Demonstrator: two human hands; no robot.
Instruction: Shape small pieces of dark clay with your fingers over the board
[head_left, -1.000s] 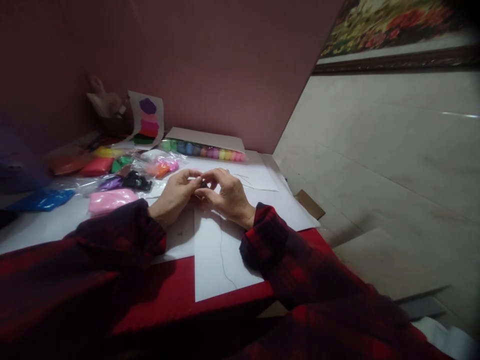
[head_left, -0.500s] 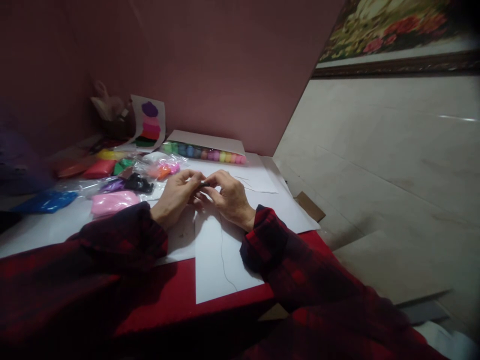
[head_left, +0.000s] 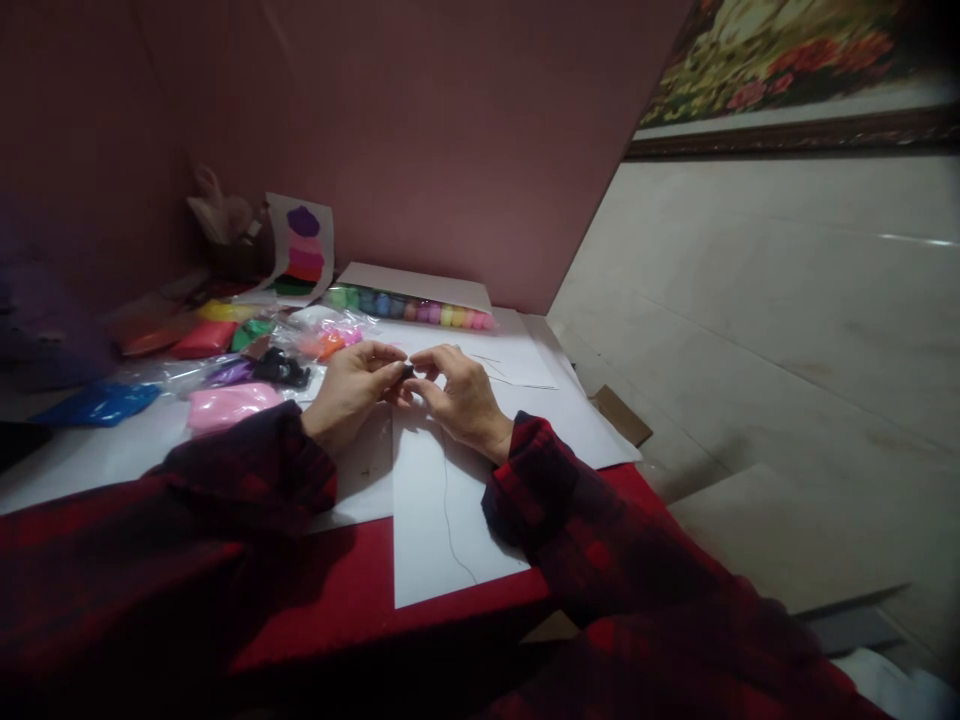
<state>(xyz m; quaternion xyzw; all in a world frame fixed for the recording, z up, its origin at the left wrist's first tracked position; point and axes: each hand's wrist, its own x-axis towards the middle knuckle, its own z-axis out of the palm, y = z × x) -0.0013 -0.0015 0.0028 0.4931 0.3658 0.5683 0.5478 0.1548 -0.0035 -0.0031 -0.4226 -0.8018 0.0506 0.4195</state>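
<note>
A small black lump of modelling clay [head_left: 408,371] is pinched between the fingertips of my left hand [head_left: 351,388] and my right hand [head_left: 466,400]. The two hands meet just above a white sheet of paper [head_left: 431,530] that bears a thin curved pencil line. Close by on the left, a clear bag of black clay [head_left: 281,367] lies beside a pink clay pack [head_left: 231,407]. The fingers partly cover the lump, so its full shape is hidden.
More clay packs lie to the left, among them a blue one [head_left: 105,402] and a red one [head_left: 202,340]. Behind stand a long box of coloured clay [head_left: 420,306] and a card with coloured bands [head_left: 304,250]. A red cloth [head_left: 330,590] covers the table.
The fingertips have shifted slightly around the black clay, and more of it shows between them. The view has moved a little. Everything on the table stays in place.
</note>
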